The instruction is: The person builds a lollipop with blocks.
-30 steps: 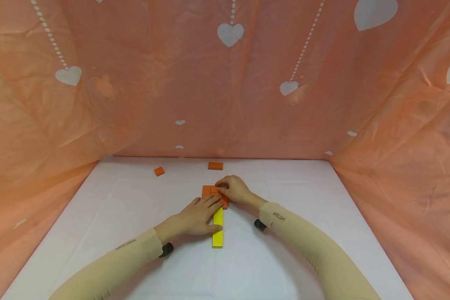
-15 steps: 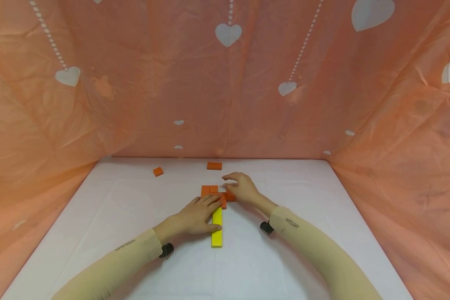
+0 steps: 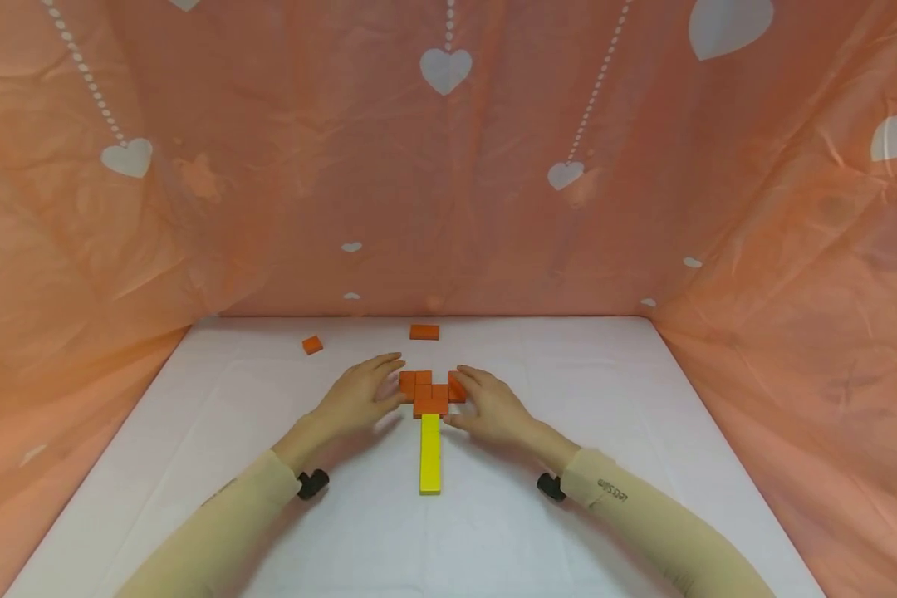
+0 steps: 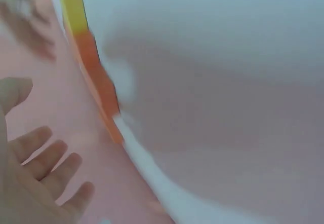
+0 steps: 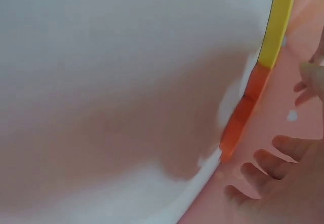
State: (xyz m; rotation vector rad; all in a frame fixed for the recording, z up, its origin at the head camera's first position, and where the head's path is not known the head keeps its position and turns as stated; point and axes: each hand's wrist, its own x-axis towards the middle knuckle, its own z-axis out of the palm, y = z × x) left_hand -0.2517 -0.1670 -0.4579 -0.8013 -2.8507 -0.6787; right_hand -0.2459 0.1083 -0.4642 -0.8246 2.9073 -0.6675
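Several flat orange blocks (image 3: 430, 404) lie fitted together mid-table, with a notch at the far side between the left blocks and the right block (image 3: 454, 385). A yellow strip of blocks (image 3: 430, 457) runs from their near edge toward the person. My left hand (image 3: 354, 400) is to the left of the orange blocks, fingers spread and slightly bent, holding nothing. On the other side, my right hand (image 3: 497, 407) has its fingertips at the right orange block, thumb near the top of the yellow strip. Both wrist views show relaxed, parted fingers (image 4: 48, 155).
Farther back on the white table (image 3: 568, 357) lie an orange rectangular block (image 3: 424, 332) and a smaller orange block (image 3: 312, 345) to its left. A pinkish-orange curtain with white hearts (image 3: 446, 71) encloses the back and sides.
My left hand has lifted off the blocks and moved left, uncovering them. My right hand, at the far edge of the blocks a second ago, has drawn back to their right side.
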